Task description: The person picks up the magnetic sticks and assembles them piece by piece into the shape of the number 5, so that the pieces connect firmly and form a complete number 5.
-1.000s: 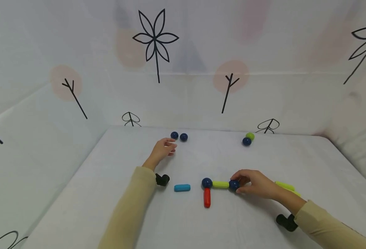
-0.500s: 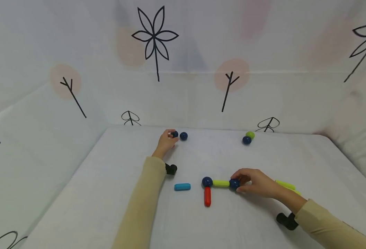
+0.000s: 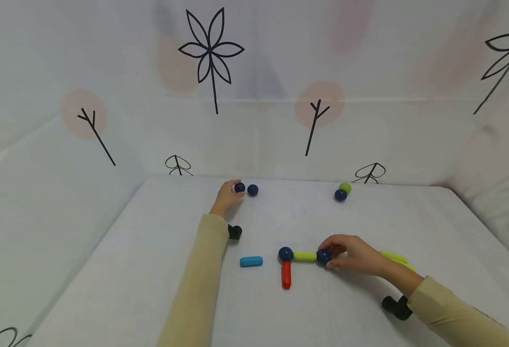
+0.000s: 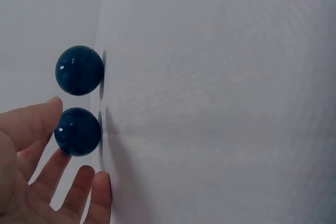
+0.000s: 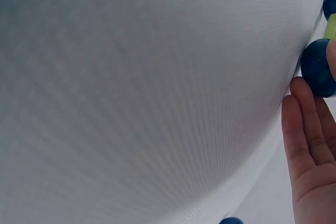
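At the far side of the table, my left hand (image 3: 227,196) has thumb and fingers around a dark blue ball (image 4: 78,132), which is on the table. A second dark blue ball (image 4: 80,70) sits just beside it, apart from the fingers. My right hand (image 3: 356,255) holds another dark blue ball (image 3: 323,257) between thumb and fingers. That ball is at the right end of a yellow-green stick (image 3: 305,256). The stick's other end meets a dark blue ball (image 3: 286,254), from which a red stick (image 3: 286,275) extends toward me.
A blue stick (image 3: 251,261) lies left of the joined pieces. Yellow-green sticks (image 3: 394,256) lie behind the right wrist. A green ball (image 3: 345,188) and a dark blue ball (image 3: 340,195) sit at the back right. Printed cloth walls rise behind the table.
My left hand has reached farther away from me, and its thumb and fingers have come around the left of the two back balls. My right hand stays on its ball.
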Available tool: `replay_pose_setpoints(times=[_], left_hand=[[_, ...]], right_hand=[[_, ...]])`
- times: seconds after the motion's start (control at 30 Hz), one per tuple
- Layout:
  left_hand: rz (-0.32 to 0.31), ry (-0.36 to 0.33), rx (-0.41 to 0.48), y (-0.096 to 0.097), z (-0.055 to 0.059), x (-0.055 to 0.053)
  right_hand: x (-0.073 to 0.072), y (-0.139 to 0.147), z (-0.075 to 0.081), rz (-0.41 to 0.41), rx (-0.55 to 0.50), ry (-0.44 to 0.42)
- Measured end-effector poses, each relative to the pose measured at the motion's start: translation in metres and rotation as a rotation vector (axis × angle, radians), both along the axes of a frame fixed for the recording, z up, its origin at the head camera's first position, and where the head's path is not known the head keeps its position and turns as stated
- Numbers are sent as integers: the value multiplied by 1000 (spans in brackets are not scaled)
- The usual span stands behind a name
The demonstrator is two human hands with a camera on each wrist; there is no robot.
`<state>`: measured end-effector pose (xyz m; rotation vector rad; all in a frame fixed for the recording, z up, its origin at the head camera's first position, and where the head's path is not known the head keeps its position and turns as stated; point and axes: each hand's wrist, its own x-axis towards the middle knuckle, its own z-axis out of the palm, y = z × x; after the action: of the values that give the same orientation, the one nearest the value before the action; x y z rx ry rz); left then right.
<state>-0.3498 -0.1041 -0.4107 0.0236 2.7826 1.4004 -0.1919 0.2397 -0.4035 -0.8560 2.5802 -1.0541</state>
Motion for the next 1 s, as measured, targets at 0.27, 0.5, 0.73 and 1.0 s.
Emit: replay_pose_setpoints(times=[0.27, 0.5, 0.73, 1.0], left_hand=[[8, -26, -33, -3, 1, 1], [-86, -77, -13, 0, 0, 6], [-81, -94, -10, 2, 3, 18], [-123, -74, 33, -3, 7, 30]], right_hand=[[0, -2, 0, -2, 6, -3], [1, -2, 1, -3, 15, 3], [0, -1, 0, -10, 19, -3], [-1, -1, 0, 2, 8, 0]])
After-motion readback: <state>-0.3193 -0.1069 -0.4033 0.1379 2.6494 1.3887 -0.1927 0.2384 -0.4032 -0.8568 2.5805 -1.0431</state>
